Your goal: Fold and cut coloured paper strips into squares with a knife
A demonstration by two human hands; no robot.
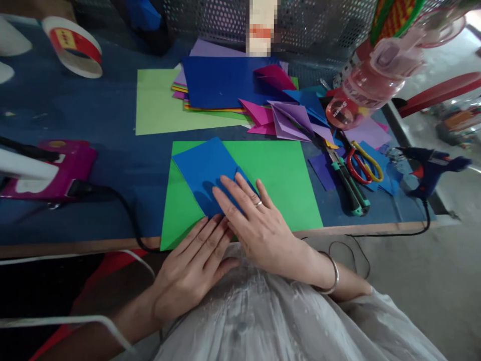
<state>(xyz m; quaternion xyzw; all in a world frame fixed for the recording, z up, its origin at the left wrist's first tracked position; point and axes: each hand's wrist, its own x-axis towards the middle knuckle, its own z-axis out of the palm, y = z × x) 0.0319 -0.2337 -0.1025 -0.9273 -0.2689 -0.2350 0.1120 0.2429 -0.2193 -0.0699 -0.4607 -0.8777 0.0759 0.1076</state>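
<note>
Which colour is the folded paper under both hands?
Blue folded paper, lying on a green sheet; head view.

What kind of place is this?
Probably a craft table for paper work. Coloured paper sheets are piled up, scissors and a glue gun lie nearby, and both hands press a blue paper flat.

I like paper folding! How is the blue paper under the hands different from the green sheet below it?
The blue paper is folded and lies at a slant; the green sheet lies flat and unfolded. The blue paper is smaller and sits on top of the green sheet. Both hands, left hand and right hand, press the blue paper. Both are plain coloured paper.
</note>
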